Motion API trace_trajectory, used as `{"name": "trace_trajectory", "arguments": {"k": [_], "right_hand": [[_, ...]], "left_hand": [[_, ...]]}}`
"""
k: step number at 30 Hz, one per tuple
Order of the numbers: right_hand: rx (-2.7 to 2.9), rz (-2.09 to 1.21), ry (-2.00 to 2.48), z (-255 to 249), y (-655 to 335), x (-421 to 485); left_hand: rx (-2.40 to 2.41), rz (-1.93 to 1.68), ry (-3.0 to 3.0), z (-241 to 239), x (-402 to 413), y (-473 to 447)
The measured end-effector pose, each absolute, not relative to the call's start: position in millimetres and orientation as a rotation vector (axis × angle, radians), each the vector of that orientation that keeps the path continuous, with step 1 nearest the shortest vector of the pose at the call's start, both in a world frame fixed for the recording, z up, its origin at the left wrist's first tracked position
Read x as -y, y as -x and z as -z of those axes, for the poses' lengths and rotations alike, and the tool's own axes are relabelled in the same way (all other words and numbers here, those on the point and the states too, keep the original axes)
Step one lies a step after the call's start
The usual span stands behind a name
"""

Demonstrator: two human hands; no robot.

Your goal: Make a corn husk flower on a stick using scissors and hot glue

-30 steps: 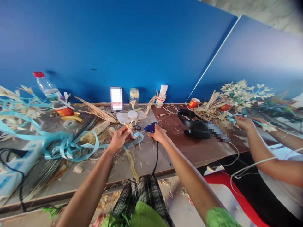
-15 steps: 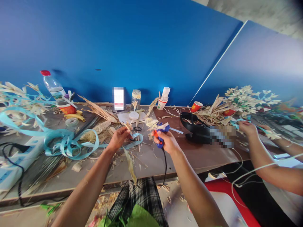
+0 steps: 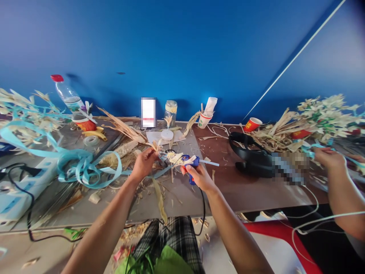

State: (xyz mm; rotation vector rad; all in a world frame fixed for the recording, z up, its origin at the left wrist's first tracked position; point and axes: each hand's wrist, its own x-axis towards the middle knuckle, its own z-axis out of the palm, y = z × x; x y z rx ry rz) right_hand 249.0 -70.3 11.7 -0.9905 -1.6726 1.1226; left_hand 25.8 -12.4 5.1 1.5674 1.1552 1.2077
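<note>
In my right hand [image 3: 199, 176] is a blue glue gun [image 3: 194, 161], fingers closed round its handle, a pale glue stick [image 3: 209, 163] poking out of its back. Husk scraps cling along the gun's front, which points left. My left hand [image 3: 145, 163] pinches a small dried-husk flower [image 3: 155, 147] between thumb and fingers. The gun's front end is close to this flower; whether they touch I cannot tell. Behind the hands, another husk flower [image 3: 169, 120] stands upright at a round white lid [image 3: 167, 135]. Light-blue ribbon [image 3: 82, 167] lies in loops to the left.
A glass jar [image 3: 171, 110], a paper cup [image 3: 204, 119] and a red cup [image 3: 252, 124] stand along the blue wall. Dark headgear [image 3: 251, 160] lies to the right. A co-worker's hand [image 3: 327, 158] is at the far right. A power strip [image 3: 28, 190] sits on the left.
My right hand has brought the glue gun left and level, so its front end is now nearer the flower in my left hand. The view has shifted slightly to the left.
</note>
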Motion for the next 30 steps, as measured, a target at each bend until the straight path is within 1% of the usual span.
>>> {"name": "trace_trajectory", "arguments": {"k": [7,24,30], "right_hand": [[1.675,-1.107,0.995,-10.2,-245.5,71.7],[1.724,-1.082,1.062,-2.4,-246.8,72.7],[1.712,-1.063,1.092,1.0,-248.5,73.4]], "left_hand": [[-1.247,-1.146,-1.73,-11.9,17.8,-26.8],[-1.364,-1.153,-1.777,-16.1,19.7,-26.7],[-1.331,-1.186,-1.737,-16.8,19.4,-25.7]]}}
